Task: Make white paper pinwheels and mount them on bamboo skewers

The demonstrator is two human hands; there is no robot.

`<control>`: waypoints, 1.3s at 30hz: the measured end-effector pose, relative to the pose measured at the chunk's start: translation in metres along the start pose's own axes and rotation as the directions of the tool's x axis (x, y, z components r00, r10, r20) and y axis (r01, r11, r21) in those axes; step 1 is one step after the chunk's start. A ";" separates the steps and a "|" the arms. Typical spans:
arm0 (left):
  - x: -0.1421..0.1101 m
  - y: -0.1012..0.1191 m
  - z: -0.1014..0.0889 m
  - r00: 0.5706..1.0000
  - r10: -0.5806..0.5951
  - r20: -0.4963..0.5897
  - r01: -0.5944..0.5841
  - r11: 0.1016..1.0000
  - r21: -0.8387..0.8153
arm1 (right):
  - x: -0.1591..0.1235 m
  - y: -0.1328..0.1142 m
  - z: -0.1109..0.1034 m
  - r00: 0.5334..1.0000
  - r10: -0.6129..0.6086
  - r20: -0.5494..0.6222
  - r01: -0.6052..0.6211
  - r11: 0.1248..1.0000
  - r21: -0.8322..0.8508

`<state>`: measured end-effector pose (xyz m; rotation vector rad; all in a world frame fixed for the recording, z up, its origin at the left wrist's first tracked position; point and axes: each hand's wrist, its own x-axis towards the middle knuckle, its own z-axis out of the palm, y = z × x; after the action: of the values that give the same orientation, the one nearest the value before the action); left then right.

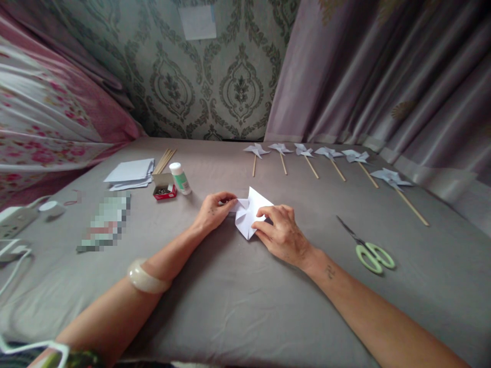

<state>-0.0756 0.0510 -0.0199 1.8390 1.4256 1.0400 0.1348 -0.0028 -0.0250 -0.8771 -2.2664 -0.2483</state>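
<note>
A white paper pinwheel (245,225), partly folded and without a stick, is between my two hands above the grey cloth. My left hand (215,209) pinches a blade at its left side. On the right, my right hand (282,227) grips the paper with thumb and fingers, covering part of that side. One corner of the sheet points up and away from me, and folds meet near the middle. Close beyond my left hand stand a glue bottle (180,179) with a white cap and a small open red box (164,191) holding small metal pieces.
Green-handled scissors (368,250) lie to the right. Several finished pinwheels (328,153) on wooden sticks line the back right. Stacked paper (130,173) and loose sticks (164,162) lie back left, with a blurred packet (105,222) nearer and a power strip (17,222) at the left edge.
</note>
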 end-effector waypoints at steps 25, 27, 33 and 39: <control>-0.035 0.032 0.003 0.873 0.423 0.244 -0.485 0.694 0.532 | -0.001 0.002 -0.001 0.975 0.081 0.207 -0.104 0.989 0.103; -0.038 0.033 0.004 0.853 0.419 0.309 -0.521 0.662 0.539 | -0.001 0.002 -0.001 0.972 0.089 0.219 -0.115 0.987 0.112; -0.037 0.029 0.003 0.848 0.384 0.365 -0.530 0.641 0.555 | 0.000 0.000 -0.001 0.964 0.130 0.233 -0.168 0.975 0.148; -0.038 0.032 0.002 0.836 0.398 0.377 -0.548 0.599 0.584 | 0.002 -0.002 0.002 0.931 0.292 0.218 -0.335 0.921 0.197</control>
<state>-0.0620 0.0061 -0.0036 2.9004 1.2916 0.5141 0.1308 -0.0021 -0.0250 -1.1585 -2.2188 0.2491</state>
